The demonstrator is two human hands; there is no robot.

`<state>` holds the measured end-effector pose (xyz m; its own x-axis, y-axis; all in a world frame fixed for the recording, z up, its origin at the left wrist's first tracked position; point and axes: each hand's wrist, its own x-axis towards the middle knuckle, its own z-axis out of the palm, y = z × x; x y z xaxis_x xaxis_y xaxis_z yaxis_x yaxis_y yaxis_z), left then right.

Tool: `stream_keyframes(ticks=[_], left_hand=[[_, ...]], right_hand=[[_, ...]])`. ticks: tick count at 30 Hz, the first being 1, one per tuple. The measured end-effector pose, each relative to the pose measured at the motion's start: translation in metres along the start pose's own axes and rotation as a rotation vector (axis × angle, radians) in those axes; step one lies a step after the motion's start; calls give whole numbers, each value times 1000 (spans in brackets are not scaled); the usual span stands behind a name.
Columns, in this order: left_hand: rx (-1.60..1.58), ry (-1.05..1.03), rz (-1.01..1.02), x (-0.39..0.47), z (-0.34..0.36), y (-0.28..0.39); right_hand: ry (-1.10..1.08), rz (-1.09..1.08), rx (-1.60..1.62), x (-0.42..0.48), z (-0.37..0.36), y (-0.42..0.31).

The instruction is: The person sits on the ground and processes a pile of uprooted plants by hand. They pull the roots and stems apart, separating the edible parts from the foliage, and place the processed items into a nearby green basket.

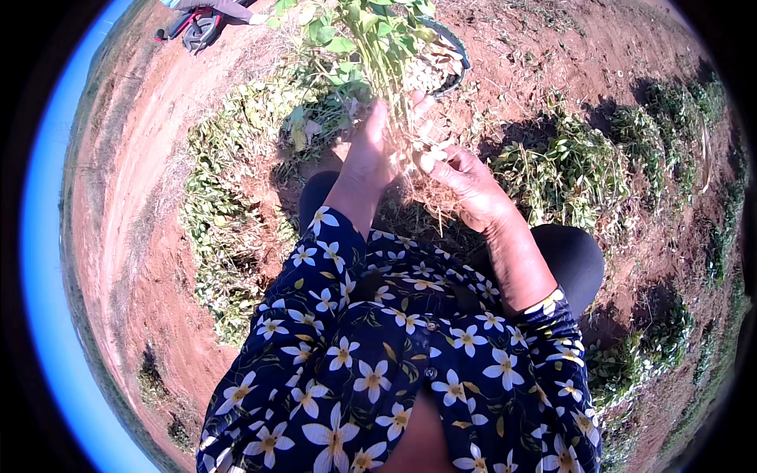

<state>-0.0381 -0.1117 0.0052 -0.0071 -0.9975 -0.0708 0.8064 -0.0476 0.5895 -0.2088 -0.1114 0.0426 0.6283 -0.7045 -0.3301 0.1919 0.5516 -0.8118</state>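
A bunch of uprooted peanut plants [378,56] stands leaf-end away from me, its pale stems gripped in my left hand [371,145]. Fine roots and several whitish pods [434,155] hang at the near end of the bunch. My right hand [467,180] is at this root end, with thumb and fingers closed on a pale peanut pod [427,163]. Just beyond the hands, partly hidden by the leaves, a round basket [464,53] with a blue-green rim holds a heap of pale pods.
Pulled plants [222,177] lie in a pile on my left. More leafy plants [565,171] lie in rows on the reddish soil [508,65] to the right. At the upper left, a person [227,7] is partly in view by a red and black object [201,26].
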Motion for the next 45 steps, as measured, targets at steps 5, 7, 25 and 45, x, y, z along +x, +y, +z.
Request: stream_keyframes(ticks=[5,7,25,45], left_hand=[[153,120,-155,-2,-7,-21],[112,181,-240,-8,1,-19],[-540,137,-150,-7,5,-19],[-153,12,-99,-19,25,-20]], right_hand=[[131,-268,-197,-11,-24,15],[368,-552,-940,-15,-21,15],[277,-291,-101,-18,-30,16],[371,-458,2,1,-8,15]])
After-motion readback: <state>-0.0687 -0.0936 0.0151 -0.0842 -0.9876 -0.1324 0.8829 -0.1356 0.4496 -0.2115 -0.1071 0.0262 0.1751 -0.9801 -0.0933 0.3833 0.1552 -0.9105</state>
